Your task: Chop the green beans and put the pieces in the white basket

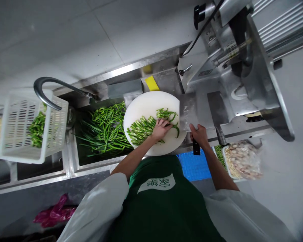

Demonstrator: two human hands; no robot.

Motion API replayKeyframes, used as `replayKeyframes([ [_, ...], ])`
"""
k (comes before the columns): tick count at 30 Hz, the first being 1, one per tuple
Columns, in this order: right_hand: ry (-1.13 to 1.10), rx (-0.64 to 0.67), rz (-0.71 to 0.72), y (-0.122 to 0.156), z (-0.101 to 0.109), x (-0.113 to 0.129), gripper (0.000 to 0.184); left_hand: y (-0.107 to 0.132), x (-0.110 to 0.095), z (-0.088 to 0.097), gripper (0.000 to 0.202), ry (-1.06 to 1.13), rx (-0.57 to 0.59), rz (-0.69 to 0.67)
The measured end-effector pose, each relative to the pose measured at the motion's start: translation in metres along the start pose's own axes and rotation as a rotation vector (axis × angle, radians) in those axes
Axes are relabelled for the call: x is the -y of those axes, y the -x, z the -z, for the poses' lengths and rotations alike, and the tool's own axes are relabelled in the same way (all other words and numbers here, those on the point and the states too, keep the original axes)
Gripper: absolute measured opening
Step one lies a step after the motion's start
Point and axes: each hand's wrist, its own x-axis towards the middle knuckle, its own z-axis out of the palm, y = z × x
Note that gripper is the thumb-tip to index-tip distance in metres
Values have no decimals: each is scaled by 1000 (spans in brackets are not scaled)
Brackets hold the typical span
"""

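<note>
Long green chili peppers lie in a slanting row on a round white cutting board, many of them slit open. My left hand rests on the right part of the row, fingers curled down over several peppers. My right hand is closed around the dark handle of a cleaver. The broad blade stands at the board's right edge, just right of the peppers. Under my left palm, part of the row is hidden.
Whole green peppers fill the sink left of the board. Beyond stands a white basket with cut peppers, below a curved faucet. A second cleaver lies beside the metal slicer. Near me is a blue crate.
</note>
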Motion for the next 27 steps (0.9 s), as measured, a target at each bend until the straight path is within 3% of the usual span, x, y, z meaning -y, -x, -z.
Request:
replayKeyframes([
  [3, -176, 17, -56, 1, -5, 5, 41, -4, 2, 12, 36, 62, -149, 87],
  [5, -208, 55, -41, 2, -9, 12, 40, -7, 2, 19, 44, 68, -293, 241],
  [7, -193, 96, -26, 1, -14, 19, 40, -14, 1, 19, 53, 23, -340, 360],
  [13, -55, 104, -43, -3, -26, 26, 34, -33, -5, -9, 77, -120, -111, 363],
  [24, 104, 161, -47, 8, -23, 13, 33, -32, -5, -8, 79, -139, -72, 354],
  [27, 187, 117, 1, 4, -29, 13, 33, -33, -4, -9, 78, -130, -75, 349],
])
